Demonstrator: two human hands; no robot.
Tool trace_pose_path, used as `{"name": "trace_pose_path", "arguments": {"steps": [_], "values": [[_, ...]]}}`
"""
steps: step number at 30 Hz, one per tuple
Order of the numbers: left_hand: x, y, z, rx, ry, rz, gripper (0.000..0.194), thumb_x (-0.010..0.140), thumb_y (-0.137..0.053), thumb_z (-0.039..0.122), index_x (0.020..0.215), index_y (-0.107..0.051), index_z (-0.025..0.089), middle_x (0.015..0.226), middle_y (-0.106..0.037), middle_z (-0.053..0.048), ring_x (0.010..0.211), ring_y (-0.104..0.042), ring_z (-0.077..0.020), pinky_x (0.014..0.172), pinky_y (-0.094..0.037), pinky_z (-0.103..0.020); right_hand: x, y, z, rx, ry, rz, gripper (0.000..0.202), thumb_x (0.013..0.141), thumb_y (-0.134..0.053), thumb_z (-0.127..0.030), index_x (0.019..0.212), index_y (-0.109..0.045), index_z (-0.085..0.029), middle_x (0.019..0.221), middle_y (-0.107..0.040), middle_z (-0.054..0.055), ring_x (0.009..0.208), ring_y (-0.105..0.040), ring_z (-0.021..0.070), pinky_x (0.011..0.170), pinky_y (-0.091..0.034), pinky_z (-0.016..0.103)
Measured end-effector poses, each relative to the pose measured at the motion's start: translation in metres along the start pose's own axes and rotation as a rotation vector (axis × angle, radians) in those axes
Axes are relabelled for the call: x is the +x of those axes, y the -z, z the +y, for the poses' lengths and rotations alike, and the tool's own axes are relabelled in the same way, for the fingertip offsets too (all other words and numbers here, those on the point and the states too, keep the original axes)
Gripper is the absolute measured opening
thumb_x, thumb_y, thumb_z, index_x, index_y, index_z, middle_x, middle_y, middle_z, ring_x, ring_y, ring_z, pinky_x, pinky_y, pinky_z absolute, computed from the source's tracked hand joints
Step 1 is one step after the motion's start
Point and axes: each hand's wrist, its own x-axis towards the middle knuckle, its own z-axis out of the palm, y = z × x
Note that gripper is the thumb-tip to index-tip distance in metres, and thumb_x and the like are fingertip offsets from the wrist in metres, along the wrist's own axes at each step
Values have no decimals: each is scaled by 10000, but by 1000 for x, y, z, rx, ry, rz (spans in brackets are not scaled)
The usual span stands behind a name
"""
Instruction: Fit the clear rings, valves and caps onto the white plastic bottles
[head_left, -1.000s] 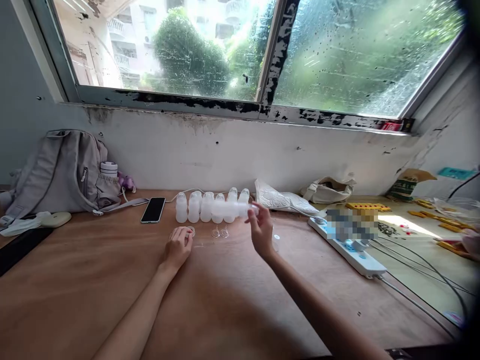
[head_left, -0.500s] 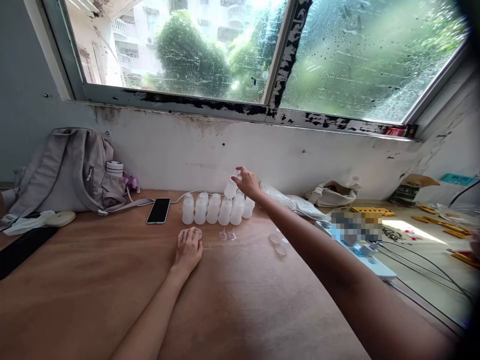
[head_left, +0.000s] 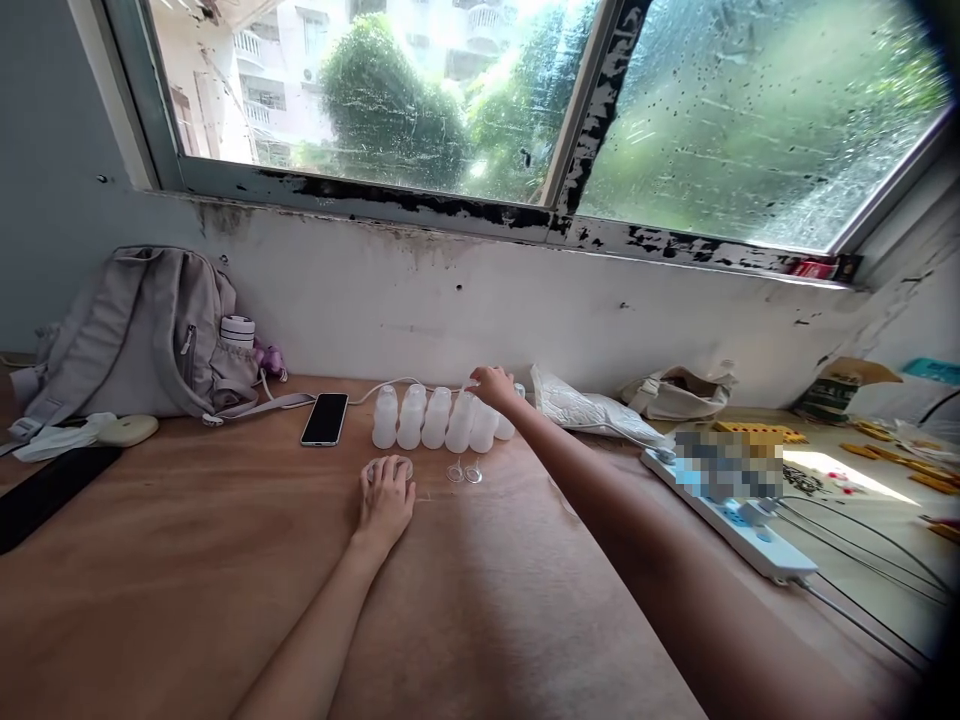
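Frosted white plastic bottles [head_left: 434, 420] stand upright in a close cluster near the wall. My right hand [head_left: 493, 386] reaches over the back of the cluster, its fingers closed around the top of a bottle [head_left: 466, 392], partly hidden by the hand and the bottles in front. My left hand [head_left: 388, 492] rests on the table before the bottles, fingers curled down over a clear, rounded edge that I cannot identify. To its right, two small clear ring-shaped pieces [head_left: 455, 472] lie in front of the row.
A phone [head_left: 325, 420] lies left of the bottles, with a white cable running behind them. A grey backpack [head_left: 150, 330] leans at the left wall. On the right are a white plastic package [head_left: 581, 402], a fabric bag [head_left: 679, 395] and a power strip [head_left: 750, 535] with cables.
My right hand has lowered the bottle from above the row down among the others. My left hand stays on the table. The view has shifted slightly.
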Motion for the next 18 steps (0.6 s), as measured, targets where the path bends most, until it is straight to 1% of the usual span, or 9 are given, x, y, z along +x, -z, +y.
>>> {"name": "trace_pose_path", "arguments": {"steps": [6,10,12,15,18], "values": [[0,1,-1,-37,-16,9,226,759,-474,189,969,-557,197,1075,-553,-113,1037,-461,-277,902,-303,-498,4,-4,0,10,38,11,296,736,-573,-264,1024,-553,-200,953,-624,97,1007,-464,270,798,-323,434],[0,2,-1,-46,-25,3,189,753,-479,179,925,-557,199,1070,-555,-108,1043,-460,-272,907,-300,-495,6,-4,1,39,46,21,213,759,-521,-247,948,-599,-188,915,-636,100,958,-506,264,783,-346,434],[-1,4,1,-44,-40,-14,161,755,-478,176,895,-555,197,1071,-556,-104,1054,-457,-263,925,-285,-491,4,-3,2,58,56,41,212,771,-488,-233,942,-607,-190,902,-642,98,935,-515,260,772,-358,426],[-1,5,5,-52,-72,-45,118,753,-489,189,854,-550,197,1069,-558,-95,1065,-453,-255,943,-262,-492,-6,2,4,88,90,119,253,790,-436,-195,992,-587,-180,914,-641,103,966,-488,271,771,-361,410],[-3,6,10,-77,-92,-63,80,745,-512,224,814,-538,195,1061,-558,-92,1060,-455,-256,940,-261,-490,-27,6,4,119,146,234,295,820,-356,-147,1045,-547,-162,996,-611,107,1021,-445,255,814,-341,384]]}}
